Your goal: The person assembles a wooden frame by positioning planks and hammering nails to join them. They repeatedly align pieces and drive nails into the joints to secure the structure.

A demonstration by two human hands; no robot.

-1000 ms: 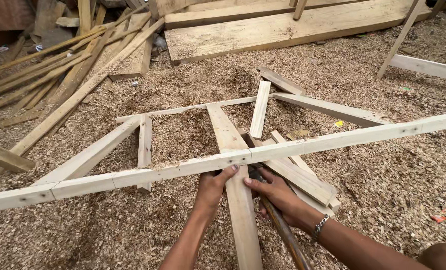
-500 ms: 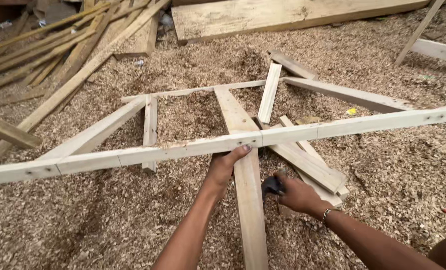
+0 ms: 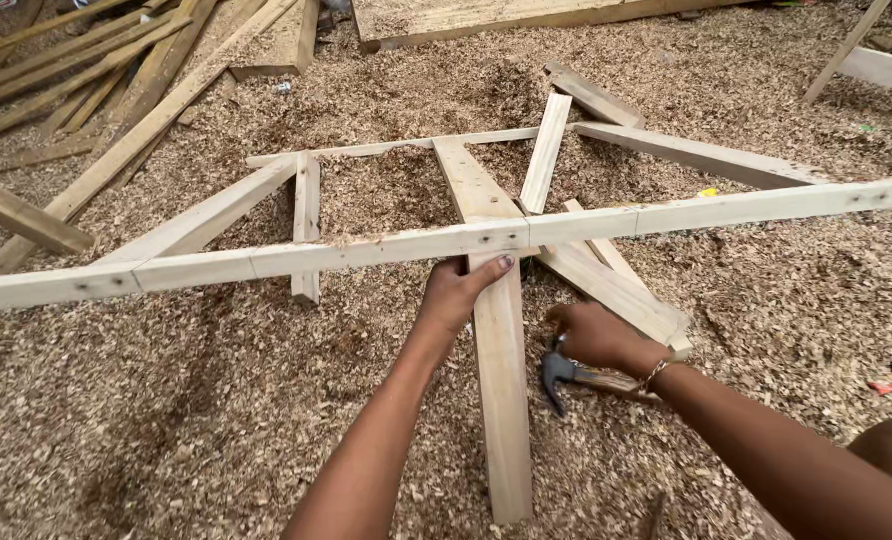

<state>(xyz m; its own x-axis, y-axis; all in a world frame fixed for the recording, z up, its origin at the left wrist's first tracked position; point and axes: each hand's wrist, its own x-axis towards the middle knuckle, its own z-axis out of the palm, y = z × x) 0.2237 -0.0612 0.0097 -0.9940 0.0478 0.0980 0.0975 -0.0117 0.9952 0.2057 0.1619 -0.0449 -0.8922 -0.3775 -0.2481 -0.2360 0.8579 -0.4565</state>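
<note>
Wooden frame (image 3: 386, 245) lay on sawdust (image 3: 166, 400), its rails and braces seemingly already joined. Left hand (image 3: 458, 296) clasped the centre post (image 3: 499, 400) just under the long rail. Right hand (image 3: 596, 335), beside that grip, closed around a hammer (image 3: 564, 374), head low. Any nailing at the middle joint looked unfinished.

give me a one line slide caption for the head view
Left hand grips the long cross batten of a wooden frame on sawdust, while the right hand holds a claw hammer low beside it.

open sawdust (image 3: 166, 420) near hands, long rail (image 3: 366, 248) seemingly blocking ahead
</note>
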